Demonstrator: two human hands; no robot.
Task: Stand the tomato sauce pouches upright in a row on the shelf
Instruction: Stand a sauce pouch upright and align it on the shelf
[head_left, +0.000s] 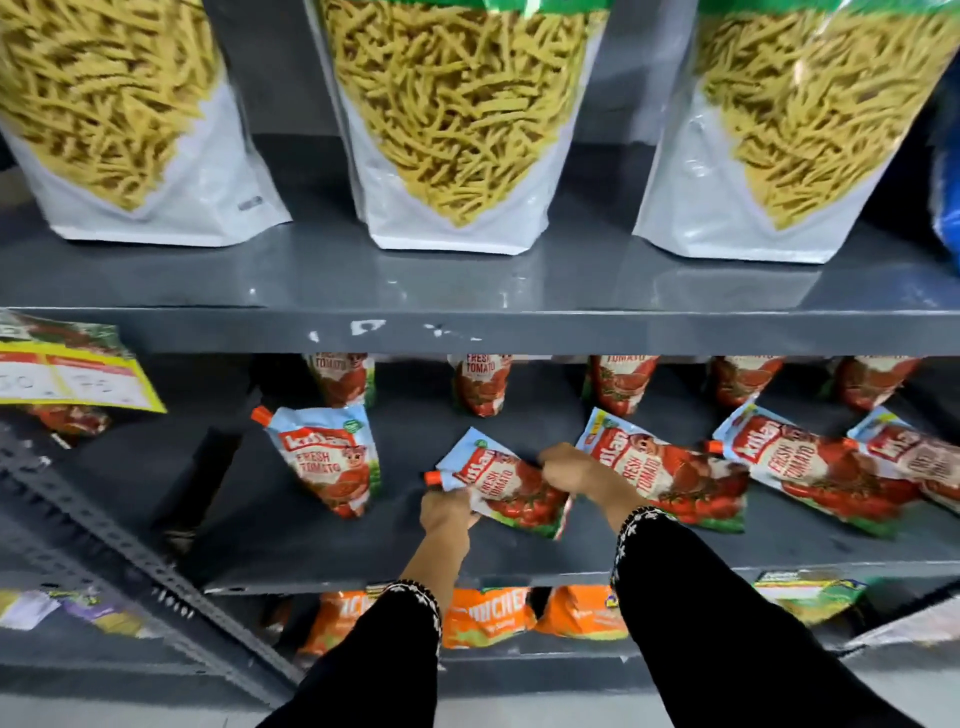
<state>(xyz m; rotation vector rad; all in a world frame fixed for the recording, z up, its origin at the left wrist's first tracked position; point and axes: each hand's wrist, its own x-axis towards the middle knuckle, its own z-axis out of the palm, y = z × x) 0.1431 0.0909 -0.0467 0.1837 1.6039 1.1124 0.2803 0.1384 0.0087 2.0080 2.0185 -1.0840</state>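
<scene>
On the grey middle shelf (311, 540) one tomato sauce pouch (330, 457) stands upright at the left. A second pouch (506, 486) is tilted, with its orange cap low at the left. My left hand (447, 512) grips it near the cap and my right hand (571, 467) holds its upper right side. To the right, three more pouches lie flat and overlapping: one (675, 483) beside my right hand, another (815, 467), and a third (914, 457) at the edge. Several pouches (480, 384) stand upright along the back of the shelf.
Three large bags of yellow snack sticks (457, 119) stand on the shelf above. A yellow price tag (67, 374) hangs at the left. Orange packets (488, 616) sit on the shelf below. A slanted perforated metal strut (104, 545) crosses the lower left.
</scene>
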